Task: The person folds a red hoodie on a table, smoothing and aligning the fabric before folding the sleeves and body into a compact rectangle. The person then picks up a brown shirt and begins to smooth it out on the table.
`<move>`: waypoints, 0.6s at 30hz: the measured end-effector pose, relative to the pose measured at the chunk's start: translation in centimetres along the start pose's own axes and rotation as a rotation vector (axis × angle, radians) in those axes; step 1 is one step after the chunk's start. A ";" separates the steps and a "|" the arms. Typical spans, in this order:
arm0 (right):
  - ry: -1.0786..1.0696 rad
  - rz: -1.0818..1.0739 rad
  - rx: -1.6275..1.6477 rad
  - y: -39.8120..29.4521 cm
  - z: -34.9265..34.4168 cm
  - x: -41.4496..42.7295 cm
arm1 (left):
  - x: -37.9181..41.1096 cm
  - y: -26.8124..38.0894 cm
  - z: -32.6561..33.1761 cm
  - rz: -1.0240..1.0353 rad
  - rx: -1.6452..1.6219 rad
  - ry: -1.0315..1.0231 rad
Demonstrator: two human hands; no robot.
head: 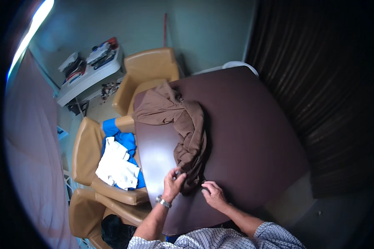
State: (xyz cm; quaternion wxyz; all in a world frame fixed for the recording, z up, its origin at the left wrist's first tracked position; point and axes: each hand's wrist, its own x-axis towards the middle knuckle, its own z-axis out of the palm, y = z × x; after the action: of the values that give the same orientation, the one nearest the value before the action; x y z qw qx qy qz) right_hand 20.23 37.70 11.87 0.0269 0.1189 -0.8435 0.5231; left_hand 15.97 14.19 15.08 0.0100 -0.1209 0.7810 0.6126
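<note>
A brown cloth garment (pixel 188 130) lies bunched in a curve across the dark brown table (pixel 243 133), its far end spread near the table's far left edge. At its near end, my left hand (pixel 174 183), with a metal watch on the wrist, has thumb and fingers curled beside the fabric; whether they pinch it is hard to tell. My right hand (pixel 213 194) is just right of the same end, fingers bent and apart, with no cloth visible in it.
Left of the table, a tan armchair (pixel 85 152) holds a white garment (pixel 117 165) and a blue garment (pixel 126 140). Another tan armchair (pixel 151 65) stands beyond. Folded clothes (pixel 103 56) sit on a white side table (pixel 90 84). A dark curtain (pixel 299 77) hangs at right.
</note>
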 end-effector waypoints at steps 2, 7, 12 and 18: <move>0.041 0.069 -0.048 1.8 -3.8 -1.1 | -3.7 -5.1 3.1 -0.131 -0.085 -0.004; 0.104 0.151 -0.052 7.3 -8.3 -2.3 | -10.0 -6.2 6.9 -0.223 -0.140 -0.008; 0.001 0.385 0.174 9.2 -6.8 -0.6 | -12.9 -3.2 7.6 -0.252 -0.015 -0.196; -0.008 0.789 0.512 7.3 -6.6 5.2 | -14.0 4.1 7.2 -0.045 0.399 -0.544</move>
State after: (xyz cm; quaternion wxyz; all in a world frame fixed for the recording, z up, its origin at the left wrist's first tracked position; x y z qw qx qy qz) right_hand 12.94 45.76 9.32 -0.2073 -0.2061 -0.6682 0.6842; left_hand 27.79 24.49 19.49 0.2552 0.0341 0.8514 0.4570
